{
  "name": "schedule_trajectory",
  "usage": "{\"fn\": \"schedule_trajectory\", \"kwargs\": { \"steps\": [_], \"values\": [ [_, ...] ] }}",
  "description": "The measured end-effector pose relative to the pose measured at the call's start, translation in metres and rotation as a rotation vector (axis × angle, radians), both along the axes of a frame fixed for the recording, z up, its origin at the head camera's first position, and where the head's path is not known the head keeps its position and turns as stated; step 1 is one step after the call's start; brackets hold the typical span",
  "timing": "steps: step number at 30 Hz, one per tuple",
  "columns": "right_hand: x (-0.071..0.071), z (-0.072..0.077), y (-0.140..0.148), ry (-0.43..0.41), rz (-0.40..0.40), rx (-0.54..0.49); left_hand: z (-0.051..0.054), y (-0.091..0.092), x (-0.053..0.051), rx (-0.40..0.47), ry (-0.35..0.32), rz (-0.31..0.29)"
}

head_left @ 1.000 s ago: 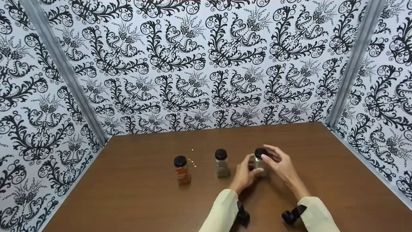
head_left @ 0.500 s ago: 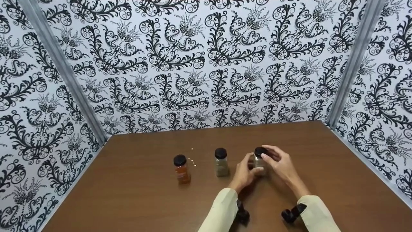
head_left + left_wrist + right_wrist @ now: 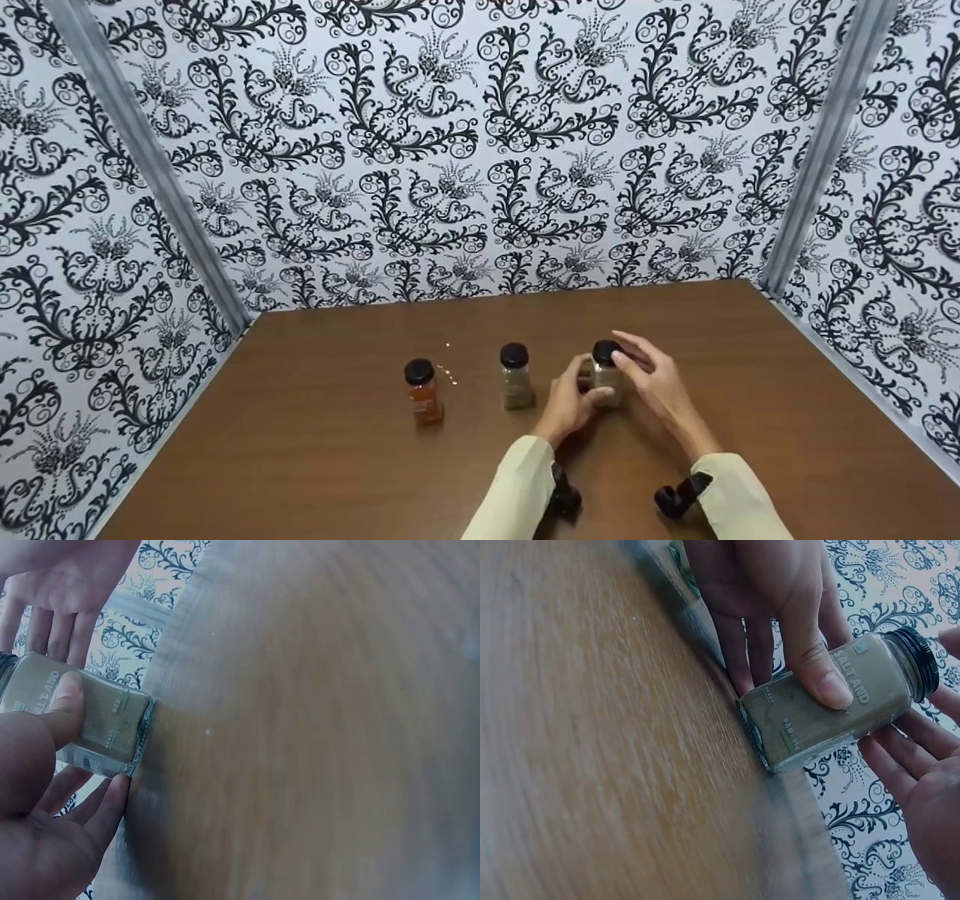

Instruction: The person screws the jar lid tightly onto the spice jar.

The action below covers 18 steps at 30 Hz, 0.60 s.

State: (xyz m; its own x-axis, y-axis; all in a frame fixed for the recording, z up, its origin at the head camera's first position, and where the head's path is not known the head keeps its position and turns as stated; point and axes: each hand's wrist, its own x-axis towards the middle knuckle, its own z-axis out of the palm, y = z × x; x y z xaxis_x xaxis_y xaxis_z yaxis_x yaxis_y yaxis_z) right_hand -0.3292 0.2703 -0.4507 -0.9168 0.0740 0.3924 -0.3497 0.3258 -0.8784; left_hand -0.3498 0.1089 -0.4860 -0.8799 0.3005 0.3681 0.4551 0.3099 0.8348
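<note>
My left hand (image 3: 566,409) grips the body of a clear glass spice jar (image 3: 604,375) with a black lid (image 3: 606,352). It stands upright on the table at the right, holding greyish-tan powder. In the left wrist view, my left thumb presses on the jar's (image 3: 105,716) printed side, and "SALT AND" is legible. Beside the lid is my right hand (image 3: 660,386), fingers extended around its far side. Its palm (image 3: 939,791) and straight fingers show in the right wrist view, with the thumb slightly off the lid. The lid is on the jar.
Left of my hands stands a spice jar with greenish contents (image 3: 517,382). Farther left is one with orange-red contents (image 3: 424,401). Several pale specks (image 3: 448,373) lie between them on the brown table (image 3: 315,435). Patterned walls (image 3: 450,150) enclose the back and sides.
My right thumb has drawn back from the lid's top toward its right edge, and the right fingers have loosened a little. My left hand keeps its grip; the jar has stayed in place.
</note>
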Motion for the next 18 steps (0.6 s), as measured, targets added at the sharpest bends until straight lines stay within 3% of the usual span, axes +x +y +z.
{"fn": "schedule_trajectory", "kwargs": {
  "steps": [6,18],
  "values": [
    [0.001,0.0008,0.0008,0.01,0.029,-0.023,-0.0005,0.0009,-0.0007,-0.013,0.017,0.007],
    [-0.0006,0.0013,-0.0007,-0.013,0.004,-0.035,0.0002,0.0011,-0.0018,-0.023,0.035,0.02]
  ]
}}
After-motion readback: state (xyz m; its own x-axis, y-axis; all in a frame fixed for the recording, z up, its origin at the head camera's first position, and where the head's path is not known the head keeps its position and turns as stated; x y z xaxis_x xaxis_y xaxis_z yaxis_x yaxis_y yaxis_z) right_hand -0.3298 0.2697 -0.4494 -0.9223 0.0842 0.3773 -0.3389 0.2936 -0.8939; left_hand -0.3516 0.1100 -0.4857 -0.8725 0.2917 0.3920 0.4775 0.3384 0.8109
